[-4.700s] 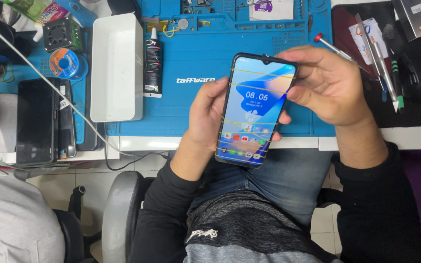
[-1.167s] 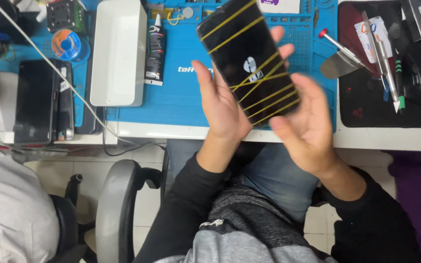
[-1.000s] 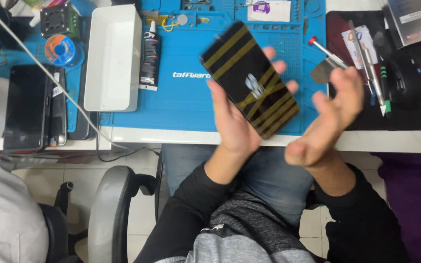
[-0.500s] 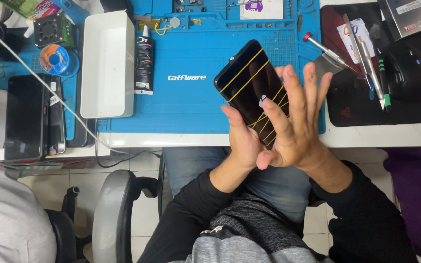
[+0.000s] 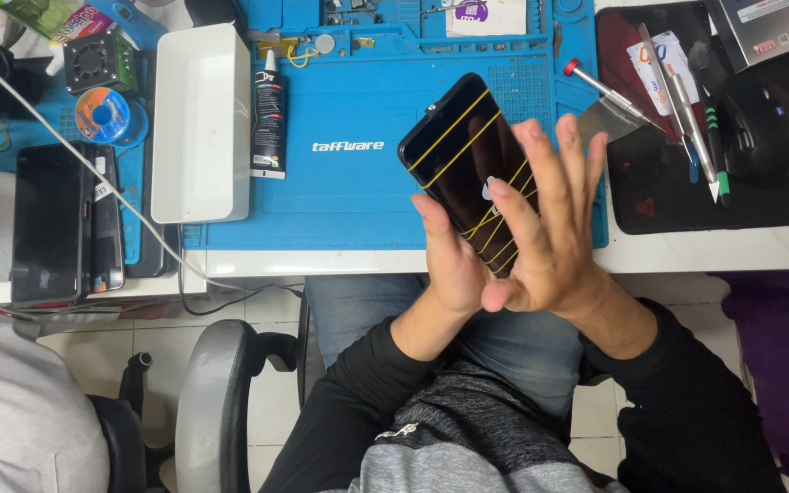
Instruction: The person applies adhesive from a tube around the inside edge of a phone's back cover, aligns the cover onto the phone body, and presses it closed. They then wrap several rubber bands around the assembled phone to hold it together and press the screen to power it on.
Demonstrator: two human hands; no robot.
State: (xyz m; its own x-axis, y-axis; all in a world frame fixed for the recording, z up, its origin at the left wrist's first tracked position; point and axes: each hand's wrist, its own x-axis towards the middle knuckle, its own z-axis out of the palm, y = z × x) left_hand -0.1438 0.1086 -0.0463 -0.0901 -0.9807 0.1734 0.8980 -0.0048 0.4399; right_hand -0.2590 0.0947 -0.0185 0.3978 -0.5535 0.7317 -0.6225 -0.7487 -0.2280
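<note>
A black smartphone point(image 5: 457, 157) bound with several yellow rubber bands is held tilted over the front of a blue work mat point(image 5: 358, 192). My left hand point(image 5: 449, 260) grips its lower end from underneath. My right hand point(image 5: 554, 233) lies flat on the phone's lower half, fingers spread and pressing on the bands. The lower part of the phone is hidden under my right palm.
A white rectangular tray point(image 5: 198, 119) and a black glue tube point(image 5: 268, 114) lie left on the mat. Dark phones point(image 5: 57, 224) are stacked far left. Screwdrivers and tweezers point(image 5: 678, 91) and a black mouse point(image 5: 760, 123) rest on a dark pad at right. An office chair armrest point(image 5: 212, 402) is below.
The phone was turned from lit screen up to its dark, banded side. My right hand swung away, then came back flat onto the phone and now covers more of it.
</note>
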